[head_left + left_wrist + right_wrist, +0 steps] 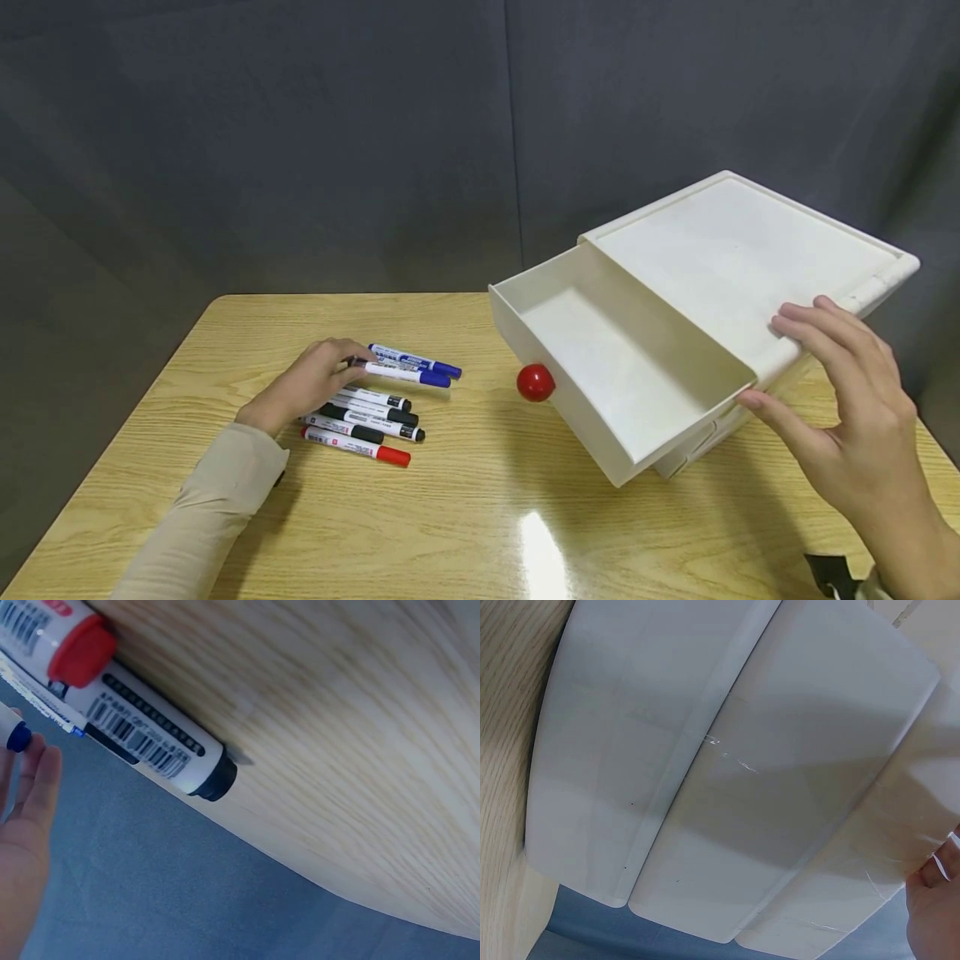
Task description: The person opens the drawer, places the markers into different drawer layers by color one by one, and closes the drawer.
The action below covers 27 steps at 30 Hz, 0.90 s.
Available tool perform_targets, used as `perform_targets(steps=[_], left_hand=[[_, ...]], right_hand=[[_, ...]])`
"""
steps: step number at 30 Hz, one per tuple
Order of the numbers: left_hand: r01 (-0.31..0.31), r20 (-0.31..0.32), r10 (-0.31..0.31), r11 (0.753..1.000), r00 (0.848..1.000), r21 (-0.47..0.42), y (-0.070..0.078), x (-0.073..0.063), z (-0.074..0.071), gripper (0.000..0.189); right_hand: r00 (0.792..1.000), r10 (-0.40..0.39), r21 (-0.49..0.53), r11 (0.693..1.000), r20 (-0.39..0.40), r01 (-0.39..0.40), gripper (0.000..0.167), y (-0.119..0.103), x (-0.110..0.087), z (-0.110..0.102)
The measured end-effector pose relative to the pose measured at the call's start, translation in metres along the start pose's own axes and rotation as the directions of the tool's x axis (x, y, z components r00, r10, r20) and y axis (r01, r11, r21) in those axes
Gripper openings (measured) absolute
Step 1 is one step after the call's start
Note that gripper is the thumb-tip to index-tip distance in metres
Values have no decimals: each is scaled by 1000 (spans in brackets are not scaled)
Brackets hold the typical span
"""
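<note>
While left hand (318,379) is pinching blue-capped marker (407,373), likely light, best held mid-barrel, right hand (862,408) is resting loosely, drawer cabinet (738,250) beneath.

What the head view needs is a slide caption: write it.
Left hand holds a marker; right hand rests on the cabinet, its top drawer open.

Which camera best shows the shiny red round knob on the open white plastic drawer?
The head view: the red round knob appears whole, unobstructed, on the drawer. Neither wrist view shows it: the left mainly shows white markers, the right the white plastic cabinet.
</note>
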<state>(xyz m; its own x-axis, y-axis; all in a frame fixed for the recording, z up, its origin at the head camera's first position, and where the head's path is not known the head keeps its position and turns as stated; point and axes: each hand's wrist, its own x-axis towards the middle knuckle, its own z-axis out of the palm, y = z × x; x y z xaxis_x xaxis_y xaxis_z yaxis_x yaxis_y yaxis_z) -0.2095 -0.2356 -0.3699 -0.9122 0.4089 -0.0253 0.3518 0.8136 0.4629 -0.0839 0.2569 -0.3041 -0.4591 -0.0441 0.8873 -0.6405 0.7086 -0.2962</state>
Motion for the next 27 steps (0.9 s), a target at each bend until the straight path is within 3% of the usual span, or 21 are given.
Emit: perform_targets(steps=[7, 16, 27], left_hand=[[-7, -45, 7, 1000, 999, -15, 4, -1, -3, 27], [-46, -121, 42, 999, 992, -25, 12, -1, -6, 26], [-94, -166, 87, 995, 982, -30, 28, -2, -16, 25]], right_hand=[[1000, 7, -5, 1000, -5, -7, 79, -8, 4, 1], [1000, -4, 5, 1000, 1, 4, 78, 7, -3, 0], [1000, -5, 12, 1000, -3, 5, 77, 7, -2, -1]])
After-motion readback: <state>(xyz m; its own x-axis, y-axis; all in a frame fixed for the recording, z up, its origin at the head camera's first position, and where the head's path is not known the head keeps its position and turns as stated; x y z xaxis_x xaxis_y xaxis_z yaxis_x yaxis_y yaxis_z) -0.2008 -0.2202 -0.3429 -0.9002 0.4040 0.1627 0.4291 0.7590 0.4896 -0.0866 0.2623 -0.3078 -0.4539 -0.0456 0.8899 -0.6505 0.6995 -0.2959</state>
